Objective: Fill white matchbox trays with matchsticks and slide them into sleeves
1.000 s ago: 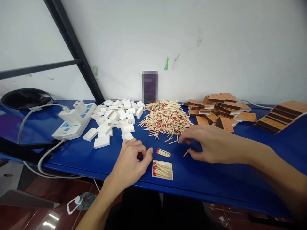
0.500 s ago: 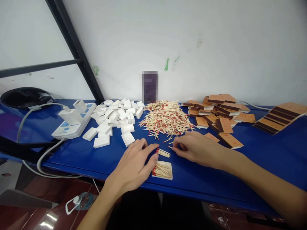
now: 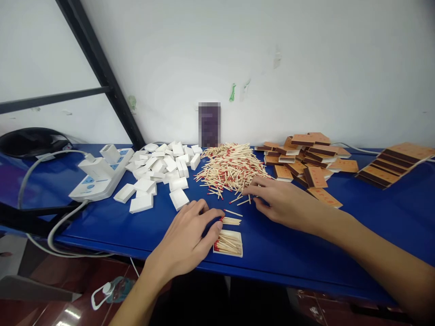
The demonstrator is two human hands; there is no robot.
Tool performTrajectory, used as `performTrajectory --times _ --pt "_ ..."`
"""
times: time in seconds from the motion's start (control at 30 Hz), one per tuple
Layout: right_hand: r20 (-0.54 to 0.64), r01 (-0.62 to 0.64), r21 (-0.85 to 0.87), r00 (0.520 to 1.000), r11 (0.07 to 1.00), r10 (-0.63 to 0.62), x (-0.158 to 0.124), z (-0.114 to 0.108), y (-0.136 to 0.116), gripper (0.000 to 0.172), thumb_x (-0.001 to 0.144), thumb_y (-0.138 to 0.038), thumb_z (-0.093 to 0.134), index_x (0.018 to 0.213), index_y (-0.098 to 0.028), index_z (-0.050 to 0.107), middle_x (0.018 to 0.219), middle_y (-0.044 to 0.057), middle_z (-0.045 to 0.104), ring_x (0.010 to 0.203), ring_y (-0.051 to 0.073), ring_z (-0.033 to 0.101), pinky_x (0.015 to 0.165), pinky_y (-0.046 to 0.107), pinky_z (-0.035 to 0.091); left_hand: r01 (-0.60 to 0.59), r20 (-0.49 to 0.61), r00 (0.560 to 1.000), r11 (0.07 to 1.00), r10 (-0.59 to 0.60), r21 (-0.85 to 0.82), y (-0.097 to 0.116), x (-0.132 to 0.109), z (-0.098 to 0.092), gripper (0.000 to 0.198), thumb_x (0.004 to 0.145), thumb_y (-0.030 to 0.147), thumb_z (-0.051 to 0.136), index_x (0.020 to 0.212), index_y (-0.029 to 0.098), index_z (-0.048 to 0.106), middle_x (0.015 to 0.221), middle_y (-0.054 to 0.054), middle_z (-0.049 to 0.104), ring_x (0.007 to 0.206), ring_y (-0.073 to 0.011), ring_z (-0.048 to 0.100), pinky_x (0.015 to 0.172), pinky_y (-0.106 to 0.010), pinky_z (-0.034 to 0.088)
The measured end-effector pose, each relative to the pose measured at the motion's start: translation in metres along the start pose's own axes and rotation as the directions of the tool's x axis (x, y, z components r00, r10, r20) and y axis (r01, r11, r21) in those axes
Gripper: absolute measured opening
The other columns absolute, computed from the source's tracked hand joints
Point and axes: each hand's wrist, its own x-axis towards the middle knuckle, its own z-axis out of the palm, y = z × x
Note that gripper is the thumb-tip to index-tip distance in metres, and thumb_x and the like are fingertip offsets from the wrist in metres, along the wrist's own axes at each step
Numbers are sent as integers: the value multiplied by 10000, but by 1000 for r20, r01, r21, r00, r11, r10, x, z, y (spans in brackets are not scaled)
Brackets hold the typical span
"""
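Observation:
My left hand (image 3: 186,237) rests on the table with thumb and index finger apart, beside the red heads of a small row of matches (image 3: 231,221). A single match (image 3: 234,213) lies just beyond that row. Under the left thumb's tip is an open white matchbox tray (image 3: 239,250), partly filled with matches, heads to the left. My right hand (image 3: 282,199) reaches to the near edge of a large match pile (image 3: 234,167), fingers parted, index fingertip at some loose matches. No match is visibly gripped in it.
White empty trays (image 3: 163,165) are heaped left of the pile. Orange-brown matchbox sleeves (image 3: 306,158) lie heaped at right, with a joined row of sleeves (image 3: 394,165) farther right. A power strip (image 3: 102,176) with cables sits at left. A pixelated dark rectangle (image 3: 209,124) stands against the wall.
My right hand has moved from beside the match row up to the pile and opened its fingers. One match now lies above the row. My left hand has stayed nearly in place.

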Motion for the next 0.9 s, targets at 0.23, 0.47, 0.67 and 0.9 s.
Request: performTrajectory --times 0.23,0.47,0.67,0.9 --pt "80 44 -16 996 999 -42 1 4 1 140 956 -186 473 939 -201 610 942 54 587 814 194 606 680 305 433 -1 -17 1000 1000 1 29 -2 0 2 362 1043 392 326 1309 288 549 996 -34 531 941 -210 531 896 -388 420" --pt "4 109 -65 994 992 -109 3 7 -6 167 996 -216 419 940 -168 569 970 82 589 775 191 595 650 309 441 -17 -8 1000 996 18 90 -1 2 3 384 1050 394 303 1337 292 537 981 -35 534 926 -213 521 879 -388 425" --pt "-90 133 6 987 991 -132 7 4 -10 186 985 -197 415 908 -170 583 894 85 645 795 219 604 735 358 471 -18 -11 1000 994 20 104 -2 1 4 397 1053 404 292 1358 296 522 998 -38 536 944 -218 518 899 -396 421" --pt "-226 166 202 967 965 -119 6 16 -12 339 973 -148 419 1288 -186 539 1056 97 665 964 232 600 834 383 491 -20 -26 999 995 23 101 -2 1 4 387 1053 400 298 1360 293 507 1031 -38 554 976 -222 529 914 -400 423"
